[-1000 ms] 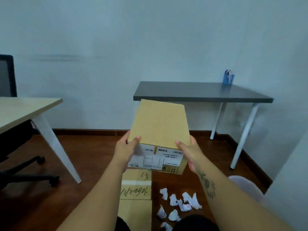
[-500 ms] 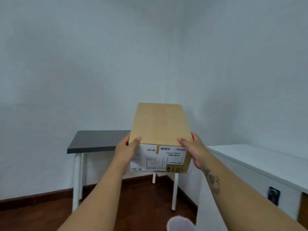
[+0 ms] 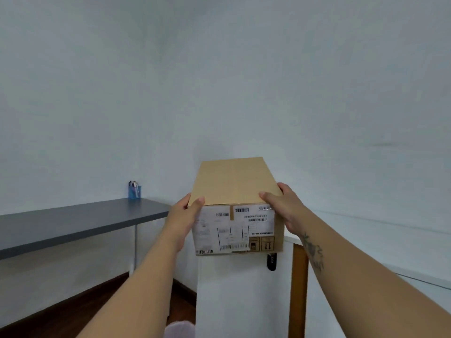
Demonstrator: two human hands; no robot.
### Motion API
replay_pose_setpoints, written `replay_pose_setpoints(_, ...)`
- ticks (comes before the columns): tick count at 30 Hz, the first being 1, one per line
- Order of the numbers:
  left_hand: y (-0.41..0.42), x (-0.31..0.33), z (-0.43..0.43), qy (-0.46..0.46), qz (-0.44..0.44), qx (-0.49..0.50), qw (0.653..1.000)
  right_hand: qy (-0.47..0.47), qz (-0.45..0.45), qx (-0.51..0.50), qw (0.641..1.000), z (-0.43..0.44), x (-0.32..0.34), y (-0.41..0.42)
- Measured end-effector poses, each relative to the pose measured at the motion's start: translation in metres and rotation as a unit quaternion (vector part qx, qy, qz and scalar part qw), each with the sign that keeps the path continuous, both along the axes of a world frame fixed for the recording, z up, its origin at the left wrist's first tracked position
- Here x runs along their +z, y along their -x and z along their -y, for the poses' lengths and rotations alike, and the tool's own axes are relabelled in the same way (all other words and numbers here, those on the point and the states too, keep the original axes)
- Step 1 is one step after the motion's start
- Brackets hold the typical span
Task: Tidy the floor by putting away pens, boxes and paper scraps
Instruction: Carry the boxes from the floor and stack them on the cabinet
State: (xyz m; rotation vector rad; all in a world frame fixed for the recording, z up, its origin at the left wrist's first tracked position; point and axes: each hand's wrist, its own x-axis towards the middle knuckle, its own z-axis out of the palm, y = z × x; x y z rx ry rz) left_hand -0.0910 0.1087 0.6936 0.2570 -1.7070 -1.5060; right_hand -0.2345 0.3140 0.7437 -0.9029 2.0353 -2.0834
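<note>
Between both hands' fingers (image 3: pixel 268 195), cardboard box (image 3: pixel 234 184).

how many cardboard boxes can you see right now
1. The cardboard box is held up between the left hand and the right hand, above the white cabinet. Others may be out of view.

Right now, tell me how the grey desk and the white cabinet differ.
The grey desk has a dark top on a thin leg, open beneath; the white cabinet is a closed block with a black lock. The desk carries a blue pen cup; the held cardboard box hides the cabinet's near corner. Both stand against the wall.
</note>
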Motion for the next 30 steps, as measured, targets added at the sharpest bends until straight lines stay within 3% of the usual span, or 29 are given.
replay_pose_setpoints(3,0.031,-0.001,-0.022,-0.004,0.007,-0.017,1.000,-0.008,-0.026,-0.050,0.998,-0.030,0.003,0.013)
replay_pose_setpoints(9,0.079,0.032,-0.038,0.084,0.051,-0.008,0.995,-0.072,-0.103,-0.144,0.982,-0.061,0.012,0.027)
replay_pose_setpoints(13,0.100,0.036,-0.038,0.118,0.024,0.008,0.993,-0.083,-0.140,-0.190,0.968,-0.064,0.010,0.038)
replay_pose_setpoints(18,0.124,0.037,-0.033,0.175,-0.001,0.086,0.981,-0.018,-0.216,-0.263,0.940,-0.054,-0.005,0.054)
replay_pose_setpoints(22,0.142,0.042,-0.031,0.284,-0.021,0.208,0.936,0.018,-0.286,-0.315,0.905,-0.046,-0.013,0.069)
replay_pose_setpoints(26,0.165,0.040,-0.040,0.389,-0.060,0.264,0.881,0.035,-0.283,-0.346,0.894,-0.028,-0.008,0.089)
replay_pose_setpoints(30,0.196,0.031,-0.029,0.419,-0.092,0.337,0.838,0.042,-0.283,-0.362,0.887,-0.008,-0.011,0.113)
